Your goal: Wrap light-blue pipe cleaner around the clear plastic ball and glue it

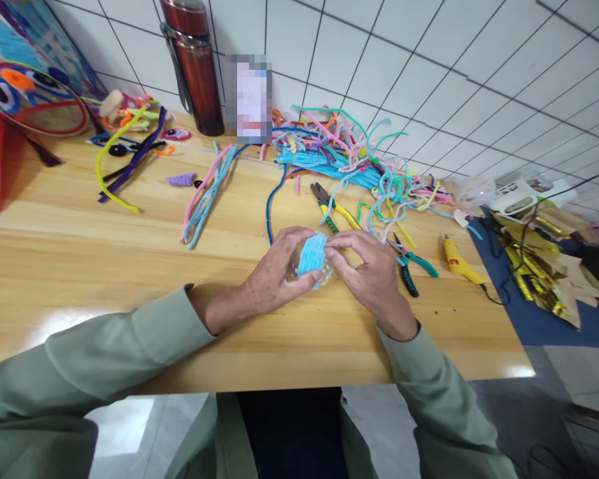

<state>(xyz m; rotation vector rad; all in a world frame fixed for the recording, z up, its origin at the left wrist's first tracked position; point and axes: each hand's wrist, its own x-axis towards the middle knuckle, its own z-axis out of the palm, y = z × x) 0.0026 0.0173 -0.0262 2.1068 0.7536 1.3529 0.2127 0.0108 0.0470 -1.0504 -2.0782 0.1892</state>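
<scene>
Green sleeves [130, 336] spanned the lower frame, bringing both hands together over the wooden table [80, 263]. At centre, the left hand [274, 271] clamped a light-blue piece [311, 254] between thumb and fingers, apparently to steady it, while the right hand [372, 269] pinched its right edge. Yellow-handled pliers [326, 199] lay just above, perhaps for easy reach.

Bright blue patch [311, 257], ridged lengthwise, lying against a clear rounded piece [328, 274] that peeks out at either side! The patch tilts, top end leaning right, over the bench [304, 339], between front and back edges, well in from the right.
</scene>
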